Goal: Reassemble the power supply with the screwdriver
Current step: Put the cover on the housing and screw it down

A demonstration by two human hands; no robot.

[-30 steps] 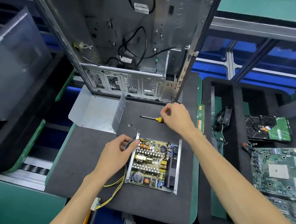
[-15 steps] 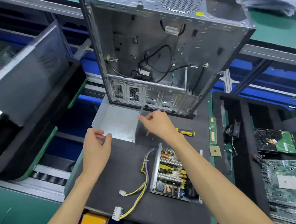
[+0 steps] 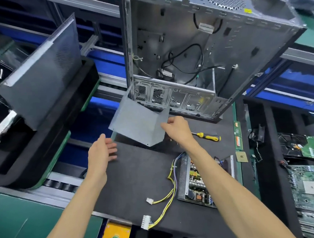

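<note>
The grey metal power supply cover (image 3: 136, 124) is lifted off the black mat (image 3: 138, 179), tilted, with my right hand (image 3: 177, 130) gripping its right edge. My left hand (image 3: 101, 156) hovers open just below the cover's lower left corner, fingers apart; whether it touches the cover is unclear. The open power supply base (image 3: 192, 183), with its circuit board showing, lies on the mat under my right forearm. Yellow wires with white connectors (image 3: 148, 221) trail from it to the left. The yellow-handled screwdriver (image 3: 208, 136) lies on the mat to the right of my right hand.
An empty computer case (image 3: 203, 50) stands tilted behind the mat. A black tray (image 3: 267, 167) on the right holds a hard drive (image 3: 301, 146), a motherboard (image 3: 313, 191) and a small fan. A grey side panel (image 3: 38, 75) leans in a tray at the left.
My right hand left the screwdriver, took the cover's edge and lifted it off the mat. My left hand left the power supply base and rose toward the cover. The view shifted upward.
</note>
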